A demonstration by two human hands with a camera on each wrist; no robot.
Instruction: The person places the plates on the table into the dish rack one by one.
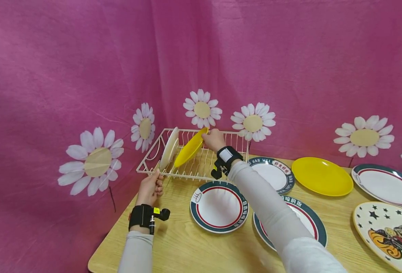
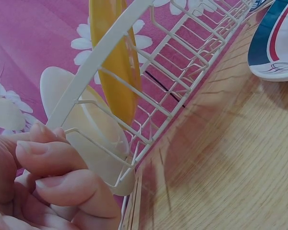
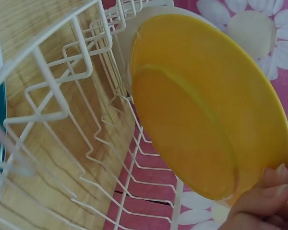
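A yellow plate (image 1: 190,148) leans in the white wire dish rack (image 1: 201,177). At its upper right edge my right hand (image 1: 215,139) pinches the rim, fingertips showing in the right wrist view beside the plate (image 3: 192,110). To the left of it a white plate (image 1: 169,148) stands tilted in the rack. My left hand (image 1: 149,189) pinches the rack's front rail near its left corner, thumb and forefinger at the wire, other fingers curled. In the left wrist view the white plate (image 2: 57,91) shows behind the rail and the yellow plate (image 2: 116,62) beyond.
Green-rimmed plates (image 1: 218,206) lie on the wooden table (image 1: 173,242), one partly under my right forearm. Farther right are another yellow plate (image 1: 322,176), a blue-rimmed plate (image 1: 270,174) and a star-patterned plate (image 1: 385,223). A pink flowered cloth (image 1: 272,57) hangs behind the rack.
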